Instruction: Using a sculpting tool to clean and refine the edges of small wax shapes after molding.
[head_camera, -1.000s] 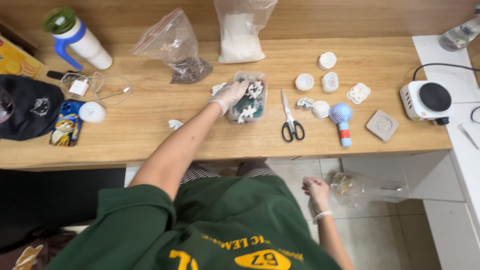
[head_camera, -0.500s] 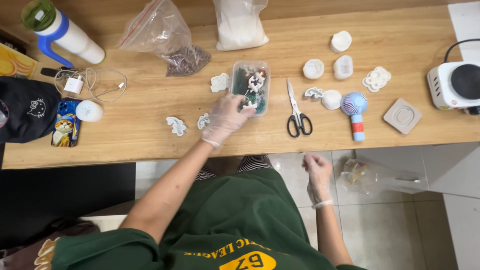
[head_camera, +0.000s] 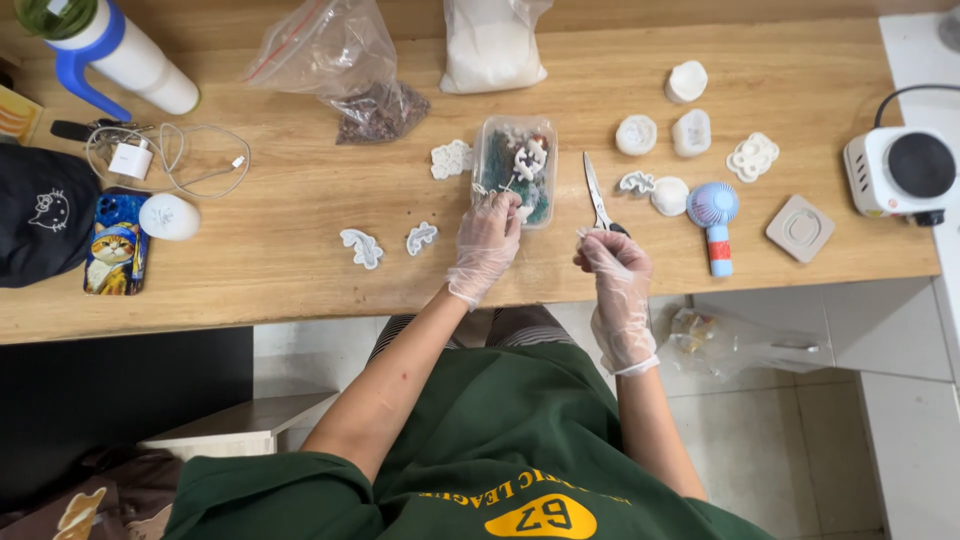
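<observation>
At lower centre of the frame, both gloved hands work by the tabletop's (head_camera: 250, 290) near edge, with open wood to their left. Left hand (head_camera: 487, 240) fingers pinch a small white piece at the lip of the clear plastic box (head_camera: 514, 165); right hand (head_camera: 612, 262) fingers close on the scissors (head_camera: 597, 196) handle. Two white leaf shapes (head_camera: 362, 247) lie left. Farther back crowd white moulds (head_camera: 637, 133), a blue fan (head_camera: 714, 215), and bags (head_camera: 345, 65).
</observation>
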